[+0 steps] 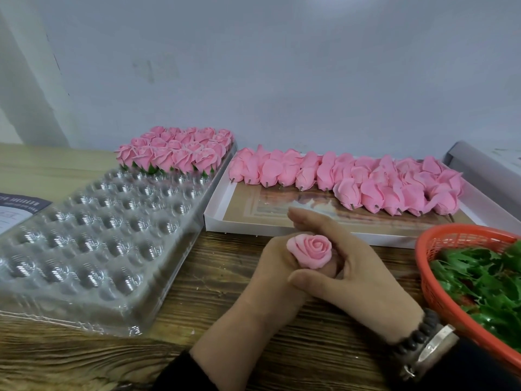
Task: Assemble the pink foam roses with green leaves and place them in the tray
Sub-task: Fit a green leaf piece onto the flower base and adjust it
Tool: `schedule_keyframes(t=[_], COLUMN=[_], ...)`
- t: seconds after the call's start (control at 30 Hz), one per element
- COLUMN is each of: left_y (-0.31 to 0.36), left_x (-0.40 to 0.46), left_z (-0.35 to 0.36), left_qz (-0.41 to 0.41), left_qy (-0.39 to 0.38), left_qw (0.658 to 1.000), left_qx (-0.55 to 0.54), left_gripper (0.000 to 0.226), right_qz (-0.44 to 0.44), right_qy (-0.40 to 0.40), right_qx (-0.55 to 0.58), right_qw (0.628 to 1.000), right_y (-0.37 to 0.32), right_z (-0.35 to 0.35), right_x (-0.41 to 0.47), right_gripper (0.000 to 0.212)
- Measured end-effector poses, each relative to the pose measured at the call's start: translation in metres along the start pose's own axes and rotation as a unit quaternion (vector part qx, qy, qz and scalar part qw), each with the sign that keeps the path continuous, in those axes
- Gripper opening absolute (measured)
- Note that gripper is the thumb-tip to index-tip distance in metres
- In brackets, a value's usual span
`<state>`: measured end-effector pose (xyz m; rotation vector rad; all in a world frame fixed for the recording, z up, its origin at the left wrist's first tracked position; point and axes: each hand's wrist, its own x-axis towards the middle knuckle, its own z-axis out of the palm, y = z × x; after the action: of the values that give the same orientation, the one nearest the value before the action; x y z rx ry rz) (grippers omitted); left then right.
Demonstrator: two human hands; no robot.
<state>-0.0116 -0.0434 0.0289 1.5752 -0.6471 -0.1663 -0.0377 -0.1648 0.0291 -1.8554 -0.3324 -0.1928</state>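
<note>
A: What sits at the left of the frame?

B: A clear plastic tray [93,241] with rows of round cups, lying on the wooden table [197,348]. Only its far end, toward the upper left, is filled: finished roses [174,149] with green leaves showing under them. A printed sheet [17,210] pokes out at the left edge behind the tray.

A: And the middle?

B: Low in the centre the left hand [270,280] holds one pink rose [309,251] upright, bloom facing the camera, fingers curled round its base. The right hand [349,266] lies against it from the right: thumb across the left hand below the bloom, fingers straight and pointing toward the upper left, holding nothing that I can see. A beaded bracelet [417,334] and a metal bangle [435,344] circle the right wrist.

A: Behind the hands?

B: A shallow white box [253,225] holding loose rose heads [352,182] with short stems, laid in rows along its far side.

A: Right edge?

B: An orange mesh basket [428,266] full of green leaves [485,280], close beside the right wrist.
</note>
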Motion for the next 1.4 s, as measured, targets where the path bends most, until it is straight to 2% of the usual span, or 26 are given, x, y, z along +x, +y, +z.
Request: schedule_keyframes(t=[0.07,0.23,0.33,0.4,0.43,0.53,0.6,0.67,0.83,0.93,1.0,1.13,1.2,1.23,1.3,1.4], left_y=[-0.003,-0.008,-0.005,-0.004,-0.006,-0.003,-0.002,-0.001,0.000,-0.005,-0.006,-0.013,-0.013,-0.010,-0.012,-0.015], left_x=[0.001,0.000,0.003,0.002,0.001,-0.008,-0.012,-0.011,-0.004,-0.001,0.000,0.000,0.000,-0.001,-0.003,0.002], left_z=[0.001,0.013,0.016,0.014,0.012,0.003,0.001,0.001,0.001,-0.002,-0.001,0.006,0.010,0.011,0.013,0.015], left_qz=[0.007,0.002,-0.015,-0.023,-0.033,-0.123,-0.146,-0.142,-0.020,0.019,0.021,0.009,0.013,0.010,0.007,-0.004], left_qy=[0.019,0.050,0.045,0.020,-0.008,-0.086,-0.124,-0.123,-0.058,-0.006,0.011,0.041,0.032,0.030,0.020,0.018], left_qw=[1.000,0.998,0.999,0.999,0.999,0.985,0.979,0.982,0.998,1.000,0.999,0.998,0.999,0.999,1.000,0.998], left_qx=[0.010,0.023,-0.004,0.030,0.024,-0.086,-0.074,-0.023,0.029,0.017,0.034,0.037,-0.005,-0.015,0.020,0.063], left_gripper=[0.012,0.019,0.023,0.024,0.016,0.014,0.016,0.025,0.032,0.021,0.014,0.012,0.022,0.028,0.027,0.021], right_qz=[-0.017,-0.078,-0.077,-0.066,-0.057,-0.016,0.010,0.024,0.029,0.010,-0.006,-0.044,-0.054,-0.056,-0.056,-0.021], right_qy=[0.026,0.142,0.148,0.090,0.043,-0.083,-0.130,-0.144,-0.059,-0.019,0.013,0.108,0.136,0.143,0.144,0.088], right_qx=[-0.012,-0.054,-0.102,-0.118,-0.123,-0.133,-0.128,-0.099,-0.037,-0.073,-0.066,-0.088,-0.093,-0.094,-0.109,-0.138], right_qw=[0.999,0.985,0.981,0.987,0.990,0.988,0.983,0.984,0.997,0.997,0.998,0.989,0.985,0.984,0.982,0.986], right_y=[-0.002,-0.003,0.000,0.000,-0.001,-0.007,-0.010,-0.011,-0.004,0.001,-0.001,-0.005,-0.005,-0.004,-0.002,0.001], right_z=[0.003,0.022,0.024,0.017,0.013,0.005,0.004,0.002,-0.005,-0.004,0.003,0.021,0.025,0.026,0.025,0.019], right_x=[0.000,0.001,0.004,0.006,0.007,0.006,0.004,0.001,0.000,0.000,-0.001,-0.002,-0.001,-0.001,0.000,0.005], right_gripper=[0.066,0.029,0.030,0.026,0.027,0.030,0.029,0.029,0.069,0.077,0.068,0.038,0.029,0.028,0.033,0.029])
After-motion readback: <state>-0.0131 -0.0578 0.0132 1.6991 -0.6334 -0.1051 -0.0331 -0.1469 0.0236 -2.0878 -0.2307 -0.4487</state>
